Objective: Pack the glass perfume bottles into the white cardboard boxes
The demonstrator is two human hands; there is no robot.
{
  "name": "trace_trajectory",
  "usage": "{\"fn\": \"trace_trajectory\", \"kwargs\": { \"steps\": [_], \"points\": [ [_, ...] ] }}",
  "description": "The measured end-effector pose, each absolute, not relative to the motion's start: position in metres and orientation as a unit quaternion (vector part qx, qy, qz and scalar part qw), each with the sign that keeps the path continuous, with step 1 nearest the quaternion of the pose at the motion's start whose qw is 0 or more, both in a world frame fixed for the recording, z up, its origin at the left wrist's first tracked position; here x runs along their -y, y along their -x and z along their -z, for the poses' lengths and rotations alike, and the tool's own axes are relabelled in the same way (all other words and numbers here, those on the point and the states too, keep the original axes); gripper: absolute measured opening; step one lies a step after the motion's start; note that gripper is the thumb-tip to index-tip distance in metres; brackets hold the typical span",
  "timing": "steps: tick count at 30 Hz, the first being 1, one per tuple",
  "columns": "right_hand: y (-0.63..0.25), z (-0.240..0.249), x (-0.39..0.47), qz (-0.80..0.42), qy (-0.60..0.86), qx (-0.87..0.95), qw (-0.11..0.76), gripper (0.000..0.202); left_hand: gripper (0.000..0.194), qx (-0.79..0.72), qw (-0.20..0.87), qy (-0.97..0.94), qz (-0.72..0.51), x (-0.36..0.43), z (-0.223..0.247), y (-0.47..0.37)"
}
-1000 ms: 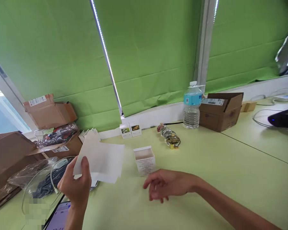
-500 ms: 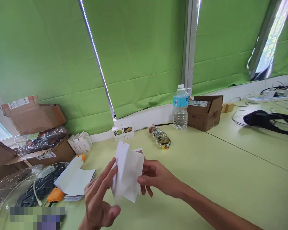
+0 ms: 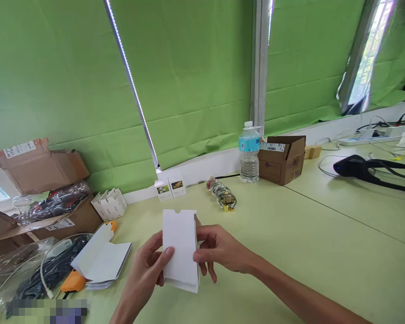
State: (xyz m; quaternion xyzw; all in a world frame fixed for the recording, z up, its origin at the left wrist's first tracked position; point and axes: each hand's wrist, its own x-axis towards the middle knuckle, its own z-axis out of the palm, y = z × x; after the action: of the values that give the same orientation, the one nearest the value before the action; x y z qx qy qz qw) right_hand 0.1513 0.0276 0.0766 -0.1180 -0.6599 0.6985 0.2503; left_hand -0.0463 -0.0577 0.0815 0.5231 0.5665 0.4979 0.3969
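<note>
I see a white folded card [image 3: 179, 247] at the near middle of the pale green table [image 3: 273, 261], between both hands. Its long axis runs nearly up and down in my view, the notched short end pointing away toward the green blind [image 3: 199, 90]. My left hand [image 3: 148, 261] is clamped on its left side, thumb in front, fingers behind. My right hand [image 3: 219, 249] touches the right edge with its thumb; I cannot tell whether those fingers grip. To the left lie more white cards [image 3: 110, 258]; farther back, a water bottle [image 3: 249, 157] stands upright.
</note>
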Motion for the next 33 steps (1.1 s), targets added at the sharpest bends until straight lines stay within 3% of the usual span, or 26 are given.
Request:
{"fn": "trace_trajectory", "kwargs": {
  "steps": [4, 11, 17, 20, 24, 29, 33],
  "points": [
    [-0.150, -0.073, -0.029, -0.669, 0.148, 0.675, 0.274, 0.043, 0.048, -0.551, 0.391, -0.554, -0.486, 0.055, -0.075, 0.047],
    [-0.149, -0.068, -0.031, -0.626, 0.200, 0.677, 0.333, 0.037, 0.049, -0.553, 0.348, -0.586, -0.480, 0.053, -0.065, 0.047],
    [-0.160, -0.080, -0.044, -0.610, 0.226, 0.628, 0.427, 0.036, 0.034, -0.619, 0.041, -0.565, -0.544, 0.050, -0.055, 0.042],
    [-0.167, -0.086, -0.052, -0.590, 0.236, 0.594, 0.494, 0.033, 0.030, -0.602, -0.033, -0.619, -0.504, 0.045, -0.050, 0.038],
    [-0.169, -0.086, -0.056, -0.587, 0.234, 0.574, 0.521, 0.032, 0.040, -0.599, 0.035, -0.659, -0.453, 0.035, -0.040, 0.033],
    [-0.162, -0.081, -0.051, -0.601, 0.223, 0.581, 0.501, 0.033, 0.053, -0.586, 0.141, -0.637, -0.480, 0.025, -0.031, 0.031],
    [-0.158, -0.080, -0.046, -0.605, 0.205, 0.585, 0.500, 0.034, 0.048, -0.593, 0.178, -0.601, -0.506, 0.023, -0.029, 0.031]
  ]
}}
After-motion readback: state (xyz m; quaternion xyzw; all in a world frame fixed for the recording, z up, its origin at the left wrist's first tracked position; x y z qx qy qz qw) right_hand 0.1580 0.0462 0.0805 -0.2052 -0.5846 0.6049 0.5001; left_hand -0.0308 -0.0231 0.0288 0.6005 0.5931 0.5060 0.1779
